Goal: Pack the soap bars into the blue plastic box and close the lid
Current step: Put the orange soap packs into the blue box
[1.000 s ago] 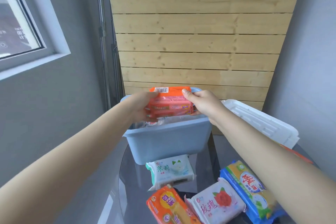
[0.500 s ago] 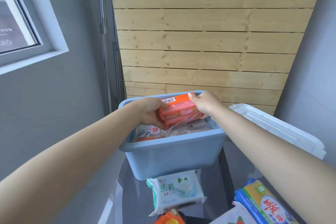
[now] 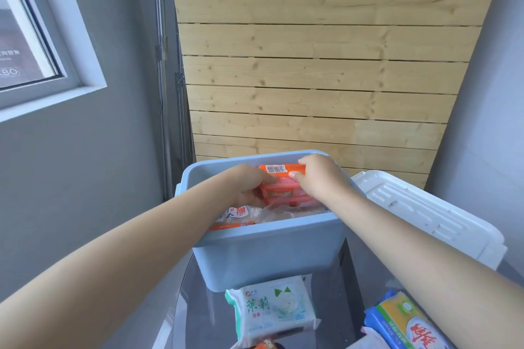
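The blue plastic box (image 3: 269, 255) stands open on a dark glass table. Inside it, near the far wall, both hands hold an orange soap pack (image 3: 283, 184) with a barcode on its top edge. My left hand (image 3: 249, 187) grips its left end and my right hand (image 3: 320, 176) its right end. Other wrapped soap packs (image 3: 241, 214) lie lower in the box. The white lid (image 3: 425, 215) rests to the right of the box. On the table near me lie a white-green soap pack (image 3: 272, 309) and a blue-yellow one (image 3: 408, 323).
A wooden slat wall (image 3: 317, 71) rises right behind the box. Grey walls close in on both sides, with a window (image 3: 28, 45) at the upper left. The glass table (image 3: 334, 300) carries more soap packs cut off at the bottom edge.
Both hands have lowered the orange soap pack from above the rim down into the box. The view has tilted upward, so fewer table packs show.
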The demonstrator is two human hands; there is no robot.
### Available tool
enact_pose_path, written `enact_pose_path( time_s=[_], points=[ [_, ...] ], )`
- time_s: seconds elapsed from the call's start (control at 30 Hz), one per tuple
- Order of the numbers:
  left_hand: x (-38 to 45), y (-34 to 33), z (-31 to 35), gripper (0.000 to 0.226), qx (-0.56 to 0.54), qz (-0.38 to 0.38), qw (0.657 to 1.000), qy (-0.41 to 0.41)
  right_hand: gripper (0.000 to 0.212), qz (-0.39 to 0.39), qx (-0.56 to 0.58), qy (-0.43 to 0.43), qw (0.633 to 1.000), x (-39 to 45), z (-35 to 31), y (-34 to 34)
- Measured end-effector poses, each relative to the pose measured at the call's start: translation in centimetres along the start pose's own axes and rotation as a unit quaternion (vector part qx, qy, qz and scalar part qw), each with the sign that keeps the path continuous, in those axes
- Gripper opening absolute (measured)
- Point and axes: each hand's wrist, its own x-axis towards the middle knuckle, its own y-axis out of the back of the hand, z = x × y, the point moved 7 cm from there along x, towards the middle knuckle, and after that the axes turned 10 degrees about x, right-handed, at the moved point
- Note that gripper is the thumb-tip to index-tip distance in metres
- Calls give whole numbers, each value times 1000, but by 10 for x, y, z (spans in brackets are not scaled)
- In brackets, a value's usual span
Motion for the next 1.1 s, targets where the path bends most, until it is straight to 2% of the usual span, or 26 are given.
enact_pose_path(
  time_s=[0.1,0.23,0.3,0.4,0.57,0.67,0.77,0.9,1.0,1.1],
  points=[
    [4,3,1,10,7,23,1000,-12,39,24,16,15,999,-1,-2,3],
    [5,5,1,17,63,46,997,-18,42,-5,19,25,1000,2,2,2],
    [4,5,3,26,143,74,987,-16,43,-25,8,22,999,3,3,1],
    [-1,4,12,47,285,130,950,-15,41,-44,-2,14,999,7,4,-2],
    [-2,-2,13,45,305,124,944,-16,43,-96,-59,1,994,11,7,-12],
    [-8,3,12,46,286,135,948,-29,46,-120,-32,4,992,6,7,-11],
    [-29,9,26,49,293,172,938,-64,47,-58,46,18,997,-7,7,12],
    [-74,-3,45,31,325,218,904,-172,37,49,150,49,986,-42,9,46],
    [-109,-28,36,19,295,216,898,-244,29,90,194,69,974,-83,13,58],
    [-134,-49,15,24,282,214,894,-274,24,104,209,72,970,-128,24,59]
  ],
)
